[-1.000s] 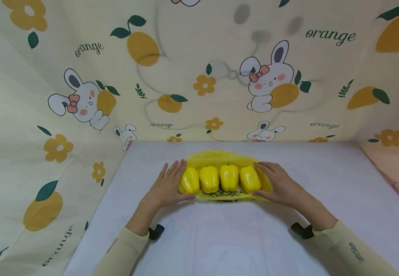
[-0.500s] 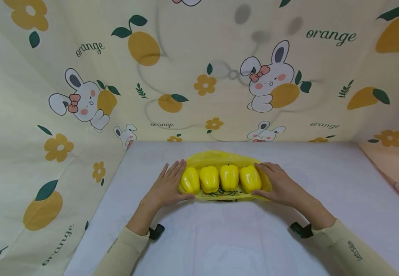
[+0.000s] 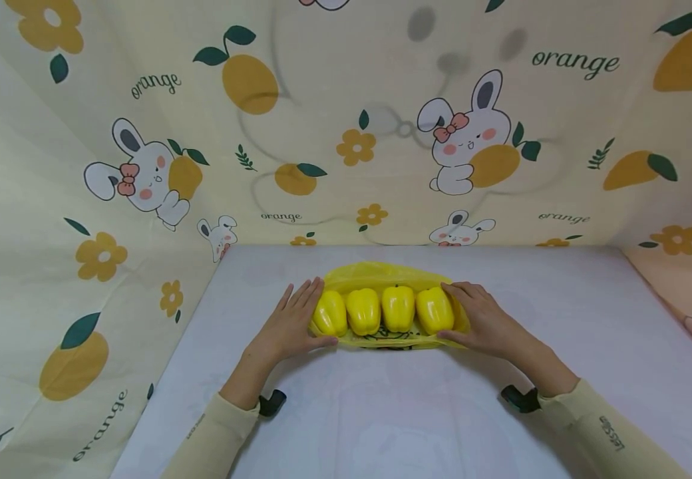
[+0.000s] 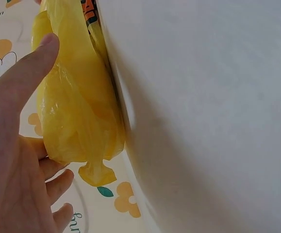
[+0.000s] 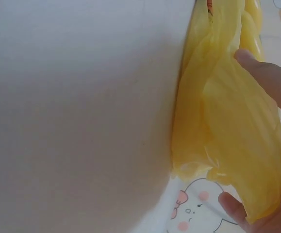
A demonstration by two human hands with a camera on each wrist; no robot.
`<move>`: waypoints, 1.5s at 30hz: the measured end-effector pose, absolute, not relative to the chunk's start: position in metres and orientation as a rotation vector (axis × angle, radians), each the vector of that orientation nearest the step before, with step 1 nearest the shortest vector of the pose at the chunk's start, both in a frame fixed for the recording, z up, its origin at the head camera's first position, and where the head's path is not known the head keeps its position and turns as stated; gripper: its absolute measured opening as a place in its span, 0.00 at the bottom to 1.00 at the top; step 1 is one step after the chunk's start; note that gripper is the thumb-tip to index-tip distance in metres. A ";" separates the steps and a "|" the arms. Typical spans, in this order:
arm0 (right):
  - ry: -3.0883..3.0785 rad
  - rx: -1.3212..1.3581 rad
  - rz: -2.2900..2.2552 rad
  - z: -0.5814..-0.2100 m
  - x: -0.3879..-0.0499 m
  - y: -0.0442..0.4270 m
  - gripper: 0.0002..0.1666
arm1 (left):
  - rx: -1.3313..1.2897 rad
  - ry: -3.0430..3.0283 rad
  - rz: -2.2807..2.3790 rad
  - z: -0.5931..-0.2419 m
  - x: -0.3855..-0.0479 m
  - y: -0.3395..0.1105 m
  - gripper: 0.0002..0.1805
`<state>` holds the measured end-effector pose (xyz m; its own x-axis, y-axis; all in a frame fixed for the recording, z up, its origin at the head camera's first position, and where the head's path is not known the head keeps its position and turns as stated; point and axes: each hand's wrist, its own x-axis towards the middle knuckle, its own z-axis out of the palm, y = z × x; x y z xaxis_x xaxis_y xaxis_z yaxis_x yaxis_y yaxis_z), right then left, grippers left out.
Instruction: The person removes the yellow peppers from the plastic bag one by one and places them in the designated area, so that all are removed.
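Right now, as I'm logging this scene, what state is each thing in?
Thin yellow plastic bag: open upward, its left end gathered.
Four glossy yellow bell peppers: lined up inside the bag.
Bare left hand: fingers extended, touching the bag.
Bare right hand: thumb straight, touching the bag.
Cream rabbit-print cloth: hung up, creased.
White tabletop: partly shadowed.

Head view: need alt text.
Four yellow bell peppers lie in a row in an open yellow bag on a white table; left hand and right hand touch the bag's ends. Behind: a rabbit-and-orange backdrop.

The backdrop (image 3: 316, 60) reads "orange" repeatedly; sleeve lettering (image 3: 611, 432) is unclear.
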<state>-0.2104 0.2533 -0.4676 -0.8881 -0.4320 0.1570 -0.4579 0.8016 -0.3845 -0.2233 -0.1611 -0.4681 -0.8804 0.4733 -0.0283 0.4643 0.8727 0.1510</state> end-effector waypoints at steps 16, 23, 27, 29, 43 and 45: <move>-2.885 0.721 0.626 -0.469 -0.211 0.251 0.59 | 0.758 2.991 0.205 -0.470 -0.224 -0.161 0.66; -2.870 0.710 0.659 -0.468 -0.211 0.253 0.59 | 0.750 2.987 0.216 -0.467 -0.223 -0.160 0.66; -2.875 0.696 0.661 -0.467 -0.210 0.254 0.60 | 0.742 2.981 0.210 -0.468 -0.224 -0.160 0.66; -2.875 0.693 0.664 -0.465 -0.210 0.255 0.60 | 0.740 2.978 0.207 -0.469 -0.225 -0.160 0.66; -2.829 0.688 0.688 -0.454 -0.204 0.259 0.60 | 0.722 2.976 0.193 -0.468 -0.225 -0.160 0.66; -2.819 0.695 0.684 -0.452 -0.202 0.259 0.60 | 0.718 2.969 0.193 -0.468 -0.224 -0.159 0.66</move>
<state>-0.2024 0.2585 -0.4519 -0.8795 -0.4014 0.2556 -0.4739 0.7875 -0.3940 -0.2241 -0.1592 -0.4680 -0.8868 0.4595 -0.0491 0.4493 0.8822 0.1409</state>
